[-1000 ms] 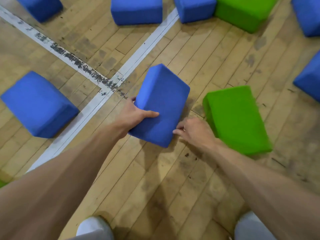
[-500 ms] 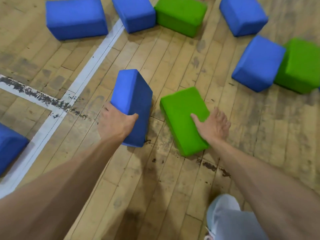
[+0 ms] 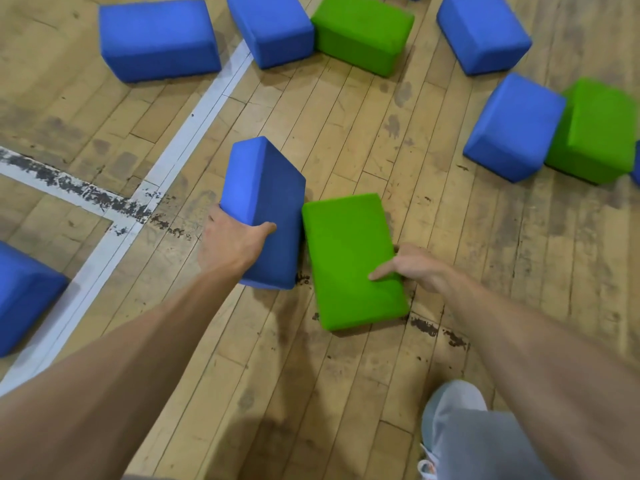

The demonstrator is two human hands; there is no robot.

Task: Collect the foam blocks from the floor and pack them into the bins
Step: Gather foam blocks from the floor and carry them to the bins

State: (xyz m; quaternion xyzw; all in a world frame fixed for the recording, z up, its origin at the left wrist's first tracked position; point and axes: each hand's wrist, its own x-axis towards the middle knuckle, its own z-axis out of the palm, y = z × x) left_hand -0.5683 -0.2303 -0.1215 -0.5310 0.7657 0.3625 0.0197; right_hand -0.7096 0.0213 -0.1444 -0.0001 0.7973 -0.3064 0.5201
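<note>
A blue foam block stands tipped on its long edge at the centre of the wooden floor, and my left hand grips its near end, thumb over the top. Right beside it lies a green foam block, flat on the floor and touching the blue one. My right hand clasps the green block's right edge, thumb on its top face and fingers hidden behind the side. No bin is in view.
More foam blocks are scattered around: blue ones and green ones. White painted lines cross the floor. My right knee shows at the bottom right.
My right hand left the blue block, landed on the green one and has now closed on its right edge. My left hand has tipped the blue block onto its edge against the green one.
</note>
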